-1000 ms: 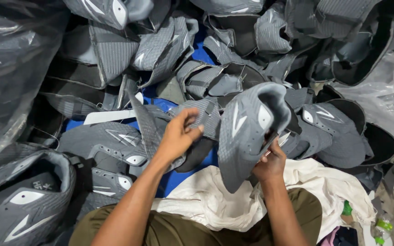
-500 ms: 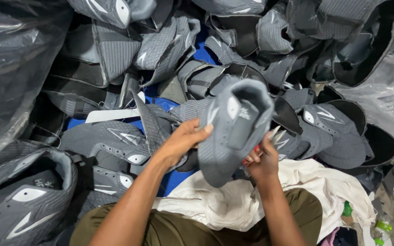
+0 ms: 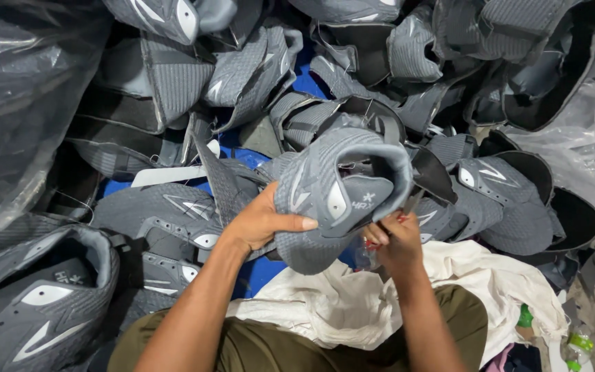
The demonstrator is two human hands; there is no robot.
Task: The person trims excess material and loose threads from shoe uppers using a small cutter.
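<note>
At frame centre, the left hand (image 3: 259, 224) and right hand (image 3: 397, 241) close their fingers on a grey shoe upper (image 3: 335, 196), above a heap of shoe uppers (image 3: 173, 89) and a white cloth (image 3: 339, 310).

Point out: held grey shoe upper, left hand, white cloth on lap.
grey shoe upper (image 3: 325, 200), head view, side panel.
left hand (image 3: 263, 224), head view, back of hand.
white cloth (image 3: 339, 310), head view, middle fold.

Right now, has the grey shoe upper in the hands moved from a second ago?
Yes. The grey shoe upper has shifted left and turned, now covering more of the blue surface; the left hand grips its side.
</note>
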